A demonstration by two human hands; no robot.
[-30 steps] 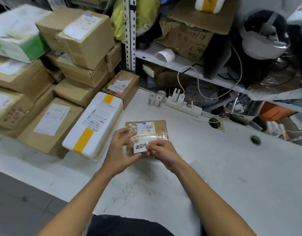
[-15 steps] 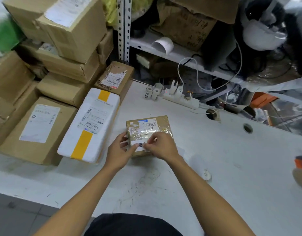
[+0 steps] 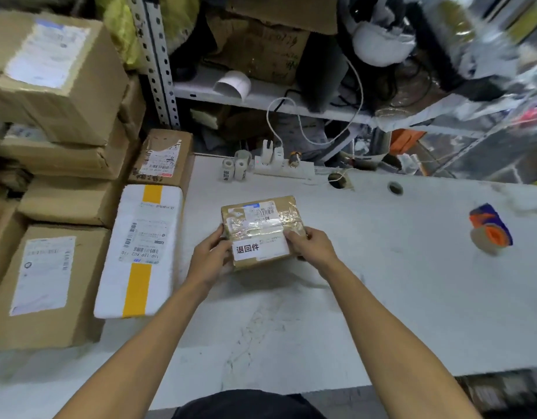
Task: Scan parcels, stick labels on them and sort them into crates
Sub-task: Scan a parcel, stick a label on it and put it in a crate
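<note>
White table (image 3: 382, 297), boxes (image 3: 58, 182) stacked left; both hands' fingers (image 3: 291, 235) grip the labelled parcel (image 3: 261, 219).

Shelf clutter (image 3: 488, 55) at top right is blurred beyond telling.

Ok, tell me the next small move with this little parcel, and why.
Probably lift the small parcel off the table toward a crate: the white label already lies flat on it, and the left hand and right hand grip its sides.
</note>
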